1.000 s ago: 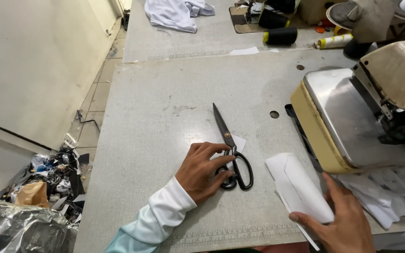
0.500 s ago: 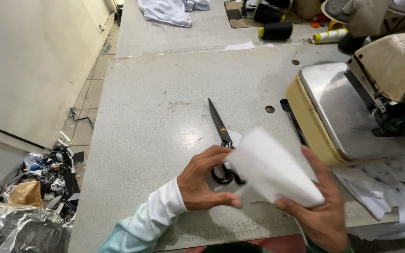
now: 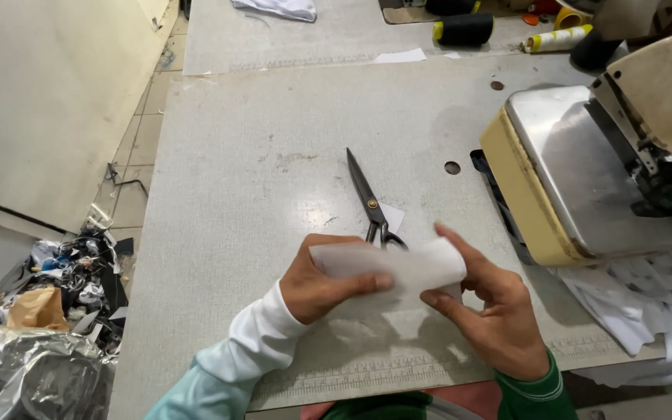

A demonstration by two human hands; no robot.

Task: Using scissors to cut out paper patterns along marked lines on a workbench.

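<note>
Grey worktable (image 3: 274, 155): sewing machine (image 3: 585, 171) at its right edge; black scissors (image 3: 369, 204) lie mid-table, blades pointing to the far edge, handles just behind the hands. Folded white fabric piece (image 3: 398, 268) is held above the near edge, long axis left to right; left hand (image 3: 324, 284) is closed on its left end; right hand (image 3: 491, 311) pinches its right end, equally close.

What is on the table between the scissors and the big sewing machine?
In the head view, only bare grey table with a small round hole lies between the scissors and the sewing machine.
</note>
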